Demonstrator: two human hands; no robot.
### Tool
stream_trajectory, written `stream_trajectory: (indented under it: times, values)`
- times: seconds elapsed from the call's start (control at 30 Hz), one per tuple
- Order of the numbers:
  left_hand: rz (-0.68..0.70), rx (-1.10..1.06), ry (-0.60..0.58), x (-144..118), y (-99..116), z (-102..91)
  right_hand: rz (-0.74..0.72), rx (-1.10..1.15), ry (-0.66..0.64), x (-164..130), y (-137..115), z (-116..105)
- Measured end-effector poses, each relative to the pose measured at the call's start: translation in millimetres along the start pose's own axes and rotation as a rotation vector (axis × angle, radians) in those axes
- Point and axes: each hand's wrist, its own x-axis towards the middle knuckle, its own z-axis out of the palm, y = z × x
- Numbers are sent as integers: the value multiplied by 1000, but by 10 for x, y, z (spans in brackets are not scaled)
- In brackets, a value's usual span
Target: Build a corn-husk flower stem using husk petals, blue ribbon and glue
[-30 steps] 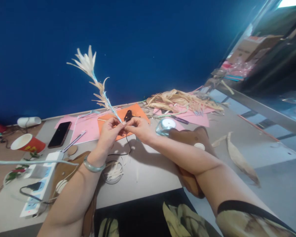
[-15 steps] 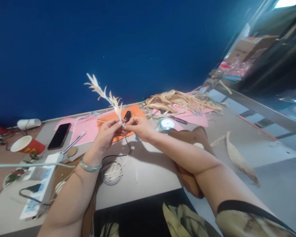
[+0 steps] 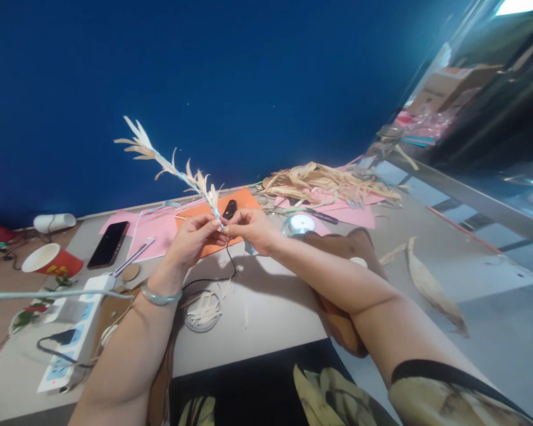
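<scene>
Between my hands rises a leafy stem (image 3: 173, 168) with pale, husk-like leaves and a light blue wrapping along it, leaning up to the left. My left hand (image 3: 195, 239) pinches its lower end, fingers closed. Right beside it, my right hand (image 3: 251, 231) is closed in a pinch at the same base; thumb and fingertips meet there, and the small bit under them is partly hidden. Under the hands lies an orange sheet (image 3: 249, 201) with a black object (image 3: 230, 209) on it. A roll of light tape or ribbon (image 3: 302, 223) sits near my right wrist.
Dried corn husks (image 3: 320, 177) are heaped at the back. On the left are a phone (image 3: 109, 244), a red paper cup (image 3: 53, 260), a white cup (image 3: 54, 222) and a power strip (image 3: 77, 331) with cords. A small dish of pale strips (image 3: 203, 310) stands in front.
The stem has tipped further to the left, its top now lower-angled and farther out. Both hands keep nearly the same place and pinch at its base.
</scene>
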Motion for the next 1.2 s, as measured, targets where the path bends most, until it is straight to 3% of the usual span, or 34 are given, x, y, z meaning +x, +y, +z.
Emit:
stream_trajectory:
  times: [0.37, 0.5, 0.67, 0.77, 0.97, 1.2]
  values:
    - [222, 270, 187, 1, -25, 50, -37, -163, 41, 38, 45, -29]
    - [225, 311, 229, 11, -61, 58, -52, -188, 47, 48, 61, -24]
    - [224, 381, 368, -3, -148, 133, -86, -239, 57, 38, 62, -8]
    - [268, 321, 422, -9, -202, 190, -111, -305, 68, 34, 56, -14]
    - [67, -61, 262, 32, -187, 230, -105, -265, 31, 58, 62, -57]
    - [-74, -125, 96, 37, -60, 127, -36, -128, -59, 35, -28, -59]
